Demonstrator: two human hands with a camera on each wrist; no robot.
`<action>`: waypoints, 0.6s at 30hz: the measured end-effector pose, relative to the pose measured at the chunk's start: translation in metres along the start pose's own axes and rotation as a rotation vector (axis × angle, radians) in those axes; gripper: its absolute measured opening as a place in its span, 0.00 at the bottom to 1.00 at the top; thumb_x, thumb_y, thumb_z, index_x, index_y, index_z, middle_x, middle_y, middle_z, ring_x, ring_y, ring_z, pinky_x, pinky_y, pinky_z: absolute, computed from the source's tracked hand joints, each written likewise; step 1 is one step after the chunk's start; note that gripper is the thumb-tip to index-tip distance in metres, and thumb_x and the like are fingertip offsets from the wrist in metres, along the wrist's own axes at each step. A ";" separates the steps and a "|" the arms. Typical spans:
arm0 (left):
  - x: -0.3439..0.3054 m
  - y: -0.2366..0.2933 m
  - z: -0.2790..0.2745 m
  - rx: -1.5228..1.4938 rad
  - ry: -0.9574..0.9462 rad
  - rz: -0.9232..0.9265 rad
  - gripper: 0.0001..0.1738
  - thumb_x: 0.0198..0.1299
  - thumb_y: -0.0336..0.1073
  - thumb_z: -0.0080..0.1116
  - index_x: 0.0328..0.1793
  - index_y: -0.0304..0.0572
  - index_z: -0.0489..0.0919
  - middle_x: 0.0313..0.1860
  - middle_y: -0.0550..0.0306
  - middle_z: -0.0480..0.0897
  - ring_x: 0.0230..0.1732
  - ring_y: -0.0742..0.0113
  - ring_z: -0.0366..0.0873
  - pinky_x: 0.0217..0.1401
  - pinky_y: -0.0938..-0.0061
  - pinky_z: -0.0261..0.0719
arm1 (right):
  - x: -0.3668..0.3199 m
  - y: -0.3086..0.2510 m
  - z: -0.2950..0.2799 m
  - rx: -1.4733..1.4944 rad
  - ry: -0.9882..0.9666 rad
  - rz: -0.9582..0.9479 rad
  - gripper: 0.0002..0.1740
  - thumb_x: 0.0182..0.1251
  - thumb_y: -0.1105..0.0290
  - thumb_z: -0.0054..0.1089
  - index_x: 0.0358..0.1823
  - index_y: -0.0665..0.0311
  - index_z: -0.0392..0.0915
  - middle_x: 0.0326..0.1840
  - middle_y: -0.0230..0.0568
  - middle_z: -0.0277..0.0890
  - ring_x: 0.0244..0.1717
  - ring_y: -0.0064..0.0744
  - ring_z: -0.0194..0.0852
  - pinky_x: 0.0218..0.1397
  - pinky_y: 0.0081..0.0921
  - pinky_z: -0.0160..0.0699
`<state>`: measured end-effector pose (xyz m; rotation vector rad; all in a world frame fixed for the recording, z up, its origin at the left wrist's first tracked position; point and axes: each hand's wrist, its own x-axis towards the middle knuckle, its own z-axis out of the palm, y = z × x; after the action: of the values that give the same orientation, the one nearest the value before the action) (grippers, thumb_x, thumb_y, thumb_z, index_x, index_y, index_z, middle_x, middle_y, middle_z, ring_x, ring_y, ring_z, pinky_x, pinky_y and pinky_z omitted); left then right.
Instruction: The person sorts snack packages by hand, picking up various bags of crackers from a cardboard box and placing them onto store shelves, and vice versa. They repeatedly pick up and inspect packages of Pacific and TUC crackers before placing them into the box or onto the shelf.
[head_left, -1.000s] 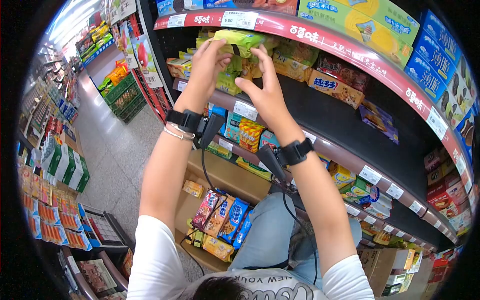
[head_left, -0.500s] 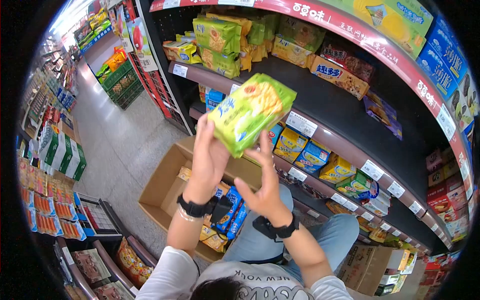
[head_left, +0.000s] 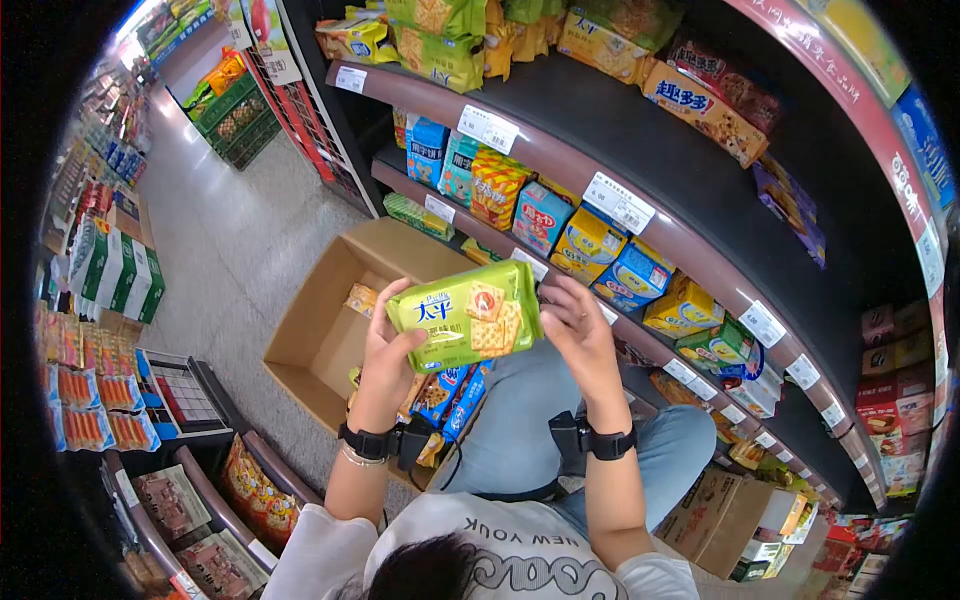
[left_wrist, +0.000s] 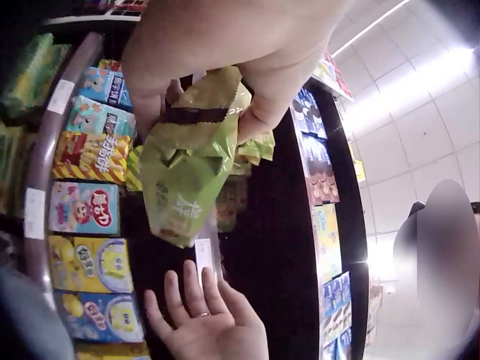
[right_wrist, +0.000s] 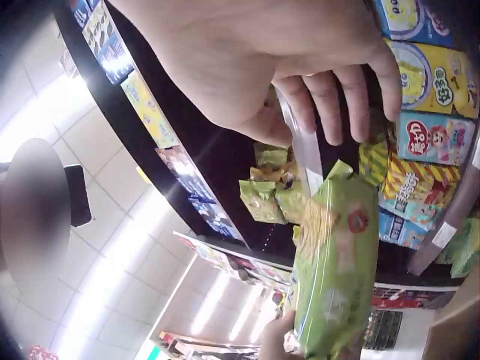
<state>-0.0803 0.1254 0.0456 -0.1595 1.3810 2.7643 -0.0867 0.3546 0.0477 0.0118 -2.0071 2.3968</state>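
In the head view, a green packet of crackers, printed with square crackers, is held up in front of the person's lap. My left hand grips its left end, thumb across the front and fingers behind. Just off the opposite end, my right hand has its fingers spread and holds nothing. The left wrist view shows the packet's sealed back in the left hand's grasp, with the right hand's palm apart from it. In the right wrist view, the packet sits beyond the right hand's loosely bent fingers.
Below the packet stands an open cardboard box holding blue cookie packs and other snacks. Shelves ahead carry more green cracker packets, an orange cookie pack and small snack boxes. Another carton stands at lower right.
Both hands came down from the upper shelf with the green cracker packet, toward the lap and box. The packet has turned level, its front facing up. The right hand has moved off its end.
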 end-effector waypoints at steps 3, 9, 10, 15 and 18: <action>-0.007 0.002 0.004 0.023 -0.038 -0.053 0.36 0.47 0.19 0.55 0.66 0.38 0.61 0.56 0.51 0.72 0.58 0.62 0.71 0.61 0.68 0.71 | -0.005 0.000 0.000 0.085 -0.189 0.107 0.29 0.61 0.68 0.64 0.62 0.68 0.63 0.55 0.43 0.72 0.52 0.27 0.72 0.56 0.25 0.71; -0.007 -0.003 0.001 0.054 -0.066 -0.125 0.35 0.52 0.24 0.58 0.68 0.34 0.59 0.59 0.49 0.72 0.59 0.63 0.71 0.62 0.69 0.69 | -0.011 0.008 0.001 0.132 -0.210 0.196 0.28 0.61 0.70 0.64 0.60 0.72 0.64 0.55 0.43 0.72 0.54 0.26 0.71 0.57 0.24 0.72; -0.007 -0.003 0.000 0.053 -0.063 -0.141 0.35 0.53 0.25 0.58 0.68 0.34 0.59 0.59 0.49 0.72 0.59 0.63 0.71 0.63 0.69 0.69 | -0.012 0.007 0.001 0.140 -0.203 0.196 0.28 0.61 0.71 0.63 0.60 0.72 0.64 0.56 0.43 0.72 0.54 0.26 0.71 0.57 0.24 0.71; -0.008 -0.005 -0.003 0.036 -0.049 -0.161 0.34 0.56 0.28 0.58 0.68 0.33 0.59 0.59 0.50 0.72 0.59 0.64 0.71 0.63 0.69 0.69 | -0.013 0.008 0.005 0.172 -0.182 0.216 0.27 0.61 0.71 0.63 0.59 0.72 0.64 0.56 0.44 0.71 0.54 0.26 0.71 0.58 0.24 0.71; -0.009 -0.003 -0.007 0.034 -0.038 -0.172 0.34 0.56 0.28 0.58 0.68 0.33 0.59 0.59 0.50 0.72 0.60 0.64 0.71 0.63 0.69 0.69 | -0.012 0.013 0.006 0.164 -0.194 0.211 0.28 0.61 0.71 0.63 0.60 0.72 0.64 0.56 0.44 0.71 0.55 0.27 0.71 0.58 0.24 0.71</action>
<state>-0.0702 0.1221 0.0401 -0.2126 1.3371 2.5891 -0.0745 0.3461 0.0363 0.0368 -1.9697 2.7869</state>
